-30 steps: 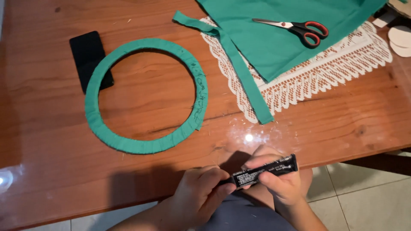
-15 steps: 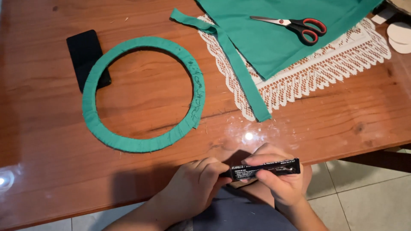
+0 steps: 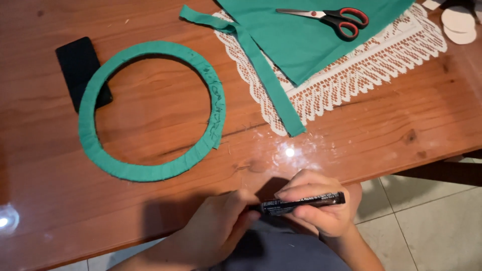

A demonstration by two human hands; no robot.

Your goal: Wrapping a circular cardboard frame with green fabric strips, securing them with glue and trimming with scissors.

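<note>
A slim black tube [image 3: 304, 203] lies level between both hands at the table's near edge. My right hand [image 3: 321, 206] grips its body from above. My left hand [image 3: 218, 228] pinches the tube's left end with its fingertips. A ring wrapped in green fabric [image 3: 150, 110] lies flat on the wooden table [image 3: 391, 130], left of centre. A green fabric strip [image 3: 261, 70] runs from the green cloth [image 3: 311, 35] across a white lace doily [image 3: 361, 80].
Red-handled scissors [image 3: 331, 16] rest on the green cloth at the top. A black phone [image 3: 80, 70] lies partly under the ring's left side. White round discs [image 3: 459, 22] sit at the top right corner. Tiled floor shows below the table edge at the right.
Both hands with the tube have shifted slightly; the left fingertips have closed in on the tube's left end. The view has drifted a little. Nothing on the table moved.
</note>
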